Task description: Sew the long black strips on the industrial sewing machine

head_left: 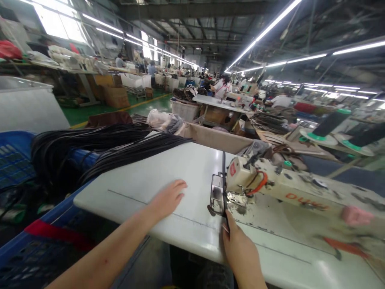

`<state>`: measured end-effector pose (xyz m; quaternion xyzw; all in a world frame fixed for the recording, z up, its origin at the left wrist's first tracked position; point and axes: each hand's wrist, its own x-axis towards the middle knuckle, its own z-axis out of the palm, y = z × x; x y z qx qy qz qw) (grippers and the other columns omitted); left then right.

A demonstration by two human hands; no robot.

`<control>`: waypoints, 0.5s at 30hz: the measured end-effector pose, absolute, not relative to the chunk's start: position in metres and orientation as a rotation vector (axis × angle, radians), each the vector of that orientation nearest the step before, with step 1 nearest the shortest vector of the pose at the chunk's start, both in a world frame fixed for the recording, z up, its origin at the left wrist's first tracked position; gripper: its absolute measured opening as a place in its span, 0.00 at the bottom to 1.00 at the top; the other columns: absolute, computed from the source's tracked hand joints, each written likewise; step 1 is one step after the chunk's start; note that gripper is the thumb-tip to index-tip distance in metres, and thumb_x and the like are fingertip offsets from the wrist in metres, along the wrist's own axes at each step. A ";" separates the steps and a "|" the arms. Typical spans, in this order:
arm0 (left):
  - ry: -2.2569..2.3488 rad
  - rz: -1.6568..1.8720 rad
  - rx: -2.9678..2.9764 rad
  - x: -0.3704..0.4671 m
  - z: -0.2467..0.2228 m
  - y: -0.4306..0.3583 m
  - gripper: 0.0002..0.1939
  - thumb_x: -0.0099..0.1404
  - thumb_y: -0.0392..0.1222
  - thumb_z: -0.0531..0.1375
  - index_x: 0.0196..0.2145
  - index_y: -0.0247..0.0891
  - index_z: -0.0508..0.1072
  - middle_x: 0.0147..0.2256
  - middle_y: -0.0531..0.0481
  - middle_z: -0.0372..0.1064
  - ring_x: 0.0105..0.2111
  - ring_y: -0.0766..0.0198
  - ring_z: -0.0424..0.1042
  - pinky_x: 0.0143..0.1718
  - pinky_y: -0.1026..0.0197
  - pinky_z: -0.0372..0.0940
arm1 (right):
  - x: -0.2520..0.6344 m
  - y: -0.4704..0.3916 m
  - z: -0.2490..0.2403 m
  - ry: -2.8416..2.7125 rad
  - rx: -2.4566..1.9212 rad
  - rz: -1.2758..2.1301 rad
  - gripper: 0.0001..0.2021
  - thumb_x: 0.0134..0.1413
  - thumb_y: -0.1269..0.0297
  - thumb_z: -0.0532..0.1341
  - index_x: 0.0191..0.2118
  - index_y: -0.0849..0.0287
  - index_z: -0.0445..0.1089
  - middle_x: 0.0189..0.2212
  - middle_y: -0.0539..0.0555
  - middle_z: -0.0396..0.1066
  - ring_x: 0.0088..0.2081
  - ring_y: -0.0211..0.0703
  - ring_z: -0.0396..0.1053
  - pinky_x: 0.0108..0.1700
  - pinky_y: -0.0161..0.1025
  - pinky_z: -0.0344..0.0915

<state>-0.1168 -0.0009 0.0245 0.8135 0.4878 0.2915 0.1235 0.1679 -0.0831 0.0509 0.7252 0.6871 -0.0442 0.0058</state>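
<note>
My left hand (169, 199) is over the white sewing table (192, 168), its fingers apart and holding nothing. Between the thumb and fingers of my right hand (240, 245) is the near end of a narrow black strap (224, 176). The strap runs away from me across the metal plate (217, 192), beside the head of the sewing machine (279, 184), and lies on the table beyond it. A large bundle of black straps (141, 150) covers the table's far left edge.
A blue crate (15, 257) with a red band stands at the left, below the table edge. Thread cones (332, 124) are at the right. Behind the table is a beige bin (216, 138). Farther back, a person (222, 87) is at another machine table.
</note>
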 end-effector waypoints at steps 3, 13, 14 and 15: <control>1.180 0.711 2.516 -0.057 0.020 -0.010 0.19 0.72 0.39 0.56 0.60 0.39 0.69 0.61 0.44 0.68 0.66 0.55 0.61 0.68 0.47 0.56 | 0.166 -0.085 0.052 2.134 2.277 -0.181 0.25 0.72 0.63 0.49 0.70 0.58 0.58 0.44 0.61 0.81 0.39 0.52 0.81 0.39 0.42 0.71; 1.069 0.702 2.673 0.016 0.016 -0.025 0.20 0.75 0.39 0.51 0.61 0.37 0.69 0.62 0.46 0.68 0.66 0.56 0.61 0.70 0.50 0.50 | 0.166 -0.093 0.054 2.162 2.342 -0.283 0.25 0.71 0.63 0.49 0.70 0.61 0.58 0.51 0.64 0.78 0.42 0.52 0.80 0.41 0.42 0.71; 1.054 0.710 2.689 0.016 0.017 -0.026 0.20 0.75 0.39 0.51 0.60 0.37 0.70 0.61 0.46 0.69 0.65 0.58 0.62 0.69 0.52 0.50 | 0.168 -0.094 0.052 2.184 2.350 -0.290 0.25 0.71 0.61 0.49 0.69 0.61 0.58 0.52 0.64 0.77 0.43 0.52 0.80 0.41 0.42 0.71; 1.041 0.712 2.708 0.015 0.017 -0.027 0.20 0.75 0.38 0.50 0.60 0.37 0.71 0.61 0.47 0.70 0.65 0.58 0.63 0.69 0.53 0.50 | 0.170 -0.095 0.050 2.207 2.359 -0.306 0.25 0.71 0.60 0.49 0.69 0.61 0.59 0.52 0.64 0.77 0.43 0.52 0.80 0.41 0.42 0.71</control>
